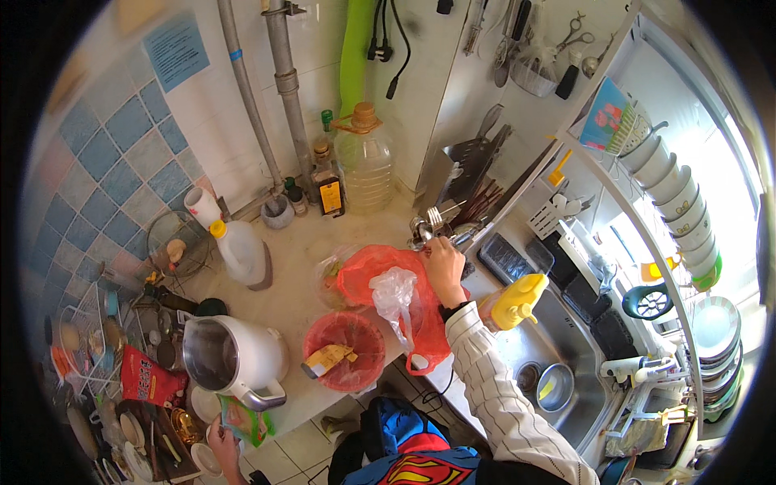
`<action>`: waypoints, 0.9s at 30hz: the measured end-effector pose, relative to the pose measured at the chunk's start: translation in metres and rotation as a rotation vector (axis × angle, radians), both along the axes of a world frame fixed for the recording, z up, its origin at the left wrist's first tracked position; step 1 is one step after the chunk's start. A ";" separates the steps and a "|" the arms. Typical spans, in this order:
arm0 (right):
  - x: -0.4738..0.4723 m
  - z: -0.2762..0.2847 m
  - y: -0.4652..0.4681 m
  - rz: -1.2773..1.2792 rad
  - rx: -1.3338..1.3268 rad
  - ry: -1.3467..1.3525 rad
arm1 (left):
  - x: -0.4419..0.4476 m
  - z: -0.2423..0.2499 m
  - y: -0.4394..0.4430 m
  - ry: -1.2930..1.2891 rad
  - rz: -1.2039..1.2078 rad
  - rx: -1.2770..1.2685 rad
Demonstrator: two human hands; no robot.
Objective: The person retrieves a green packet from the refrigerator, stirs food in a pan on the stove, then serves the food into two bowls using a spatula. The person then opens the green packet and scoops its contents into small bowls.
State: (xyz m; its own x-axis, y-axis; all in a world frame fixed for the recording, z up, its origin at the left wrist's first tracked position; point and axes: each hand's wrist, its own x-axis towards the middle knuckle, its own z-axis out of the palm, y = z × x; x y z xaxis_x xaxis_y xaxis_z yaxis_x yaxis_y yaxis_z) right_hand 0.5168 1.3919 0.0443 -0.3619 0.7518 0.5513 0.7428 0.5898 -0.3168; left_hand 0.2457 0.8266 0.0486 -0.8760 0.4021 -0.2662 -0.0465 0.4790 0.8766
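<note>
At the lower left, my left hand (225, 451) grips a green-edged, see-through plastic packet (245, 419) by its edge, beside a white jug (251, 354). My right hand (445, 267) reaches over the counter, fingertips bent down at a cluster of forks and spoons (427, 227). Whether those fingers hold anything is hidden. Against that hand and wrist lies a red plastic bag (357, 273), with a crumpled clear bag (393, 291) on top. Closer to me stands a red bag-lined bin (373, 357) with a yellow wrapper (330, 359) across it.
A yellow-topped bottle (518, 303) stands by my right forearm, at the edge of the steel sink (551, 321). Farther back are a large clear jug (367, 163) and a dark bottle (327, 182). A white yellow-capped bottle (242, 254) stands left. Bowls (670, 188) line a rack.
</note>
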 end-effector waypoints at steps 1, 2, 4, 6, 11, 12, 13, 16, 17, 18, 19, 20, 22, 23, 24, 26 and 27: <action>0.001 0.004 -0.002 -0.008 -0.014 0.037 | -0.001 -0.003 -0.001 0.024 0.009 -0.011; 0.001 0.010 -0.005 0.011 0.031 0.111 | -0.001 -0.006 -0.001 0.016 0.021 0.015; 0.004 0.026 -0.011 0.016 0.133 0.171 | -0.002 -0.010 -0.003 0.096 0.009 -0.069; 0.011 0.051 -0.018 0.055 0.240 0.262 | -0.001 -0.015 -0.003 0.139 -0.026 -0.097; 0.044 0.132 -0.075 -0.068 0.122 0.697 | 0.002 -0.019 -0.006 0.074 -0.052 0.034; 0.052 0.149 -0.093 0.046 0.071 0.786 | 0.003 -0.019 -0.004 0.114 -0.047 -0.036; 0.057 0.163 -0.112 0.113 -0.008 0.895 | 0.003 -0.019 -0.002 0.120 -0.053 -0.033; 0.050 0.176 -0.181 0.444 -0.443 1.078 | 0.006 -0.014 0.004 0.145 -0.078 0.033; 0.040 0.171 -0.207 0.453 -0.562 1.103 | 0.006 -0.012 0.004 0.126 -0.083 0.056; 0.030 0.165 -0.233 0.432 -0.685 0.826 | 0.004 -0.009 0.004 0.109 -0.093 0.082; 0.019 0.156 -0.264 0.556 -0.901 0.774 | 0.002 -0.008 0.003 0.114 -0.108 0.094; 0.002 0.143 -0.291 0.669 -1.066 0.772 | 0.000 -0.006 0.000 0.117 -0.124 0.104; -0.026 0.123 -0.339 0.590 -1.403 0.636 | -0.002 -0.005 -0.007 0.095 -0.156 0.135; -0.038 0.113 -0.363 0.645 -1.518 0.622 | -0.003 -0.006 -0.011 0.084 -0.156 0.150; -0.051 0.101 -0.392 0.640 -1.599 0.613 | -0.002 -0.008 -0.014 0.071 -0.154 0.163; -0.060 0.088 -0.443 0.765 -1.654 0.506 | -0.001 -0.012 -0.022 -0.005 -0.125 0.216; -0.063 0.082 -0.465 0.747 -1.743 0.580 | -0.002 -0.013 -0.027 0.011 -0.131 0.221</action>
State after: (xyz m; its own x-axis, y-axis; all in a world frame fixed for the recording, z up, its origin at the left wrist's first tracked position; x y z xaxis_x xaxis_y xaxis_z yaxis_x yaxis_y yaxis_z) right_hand 0.4535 0.9264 0.1265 -0.8847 0.3234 -0.3356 0.1518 -0.4808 -0.8636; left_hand 0.2436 0.7999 0.0354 -0.8149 0.5598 -0.1501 0.0130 0.2766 0.9609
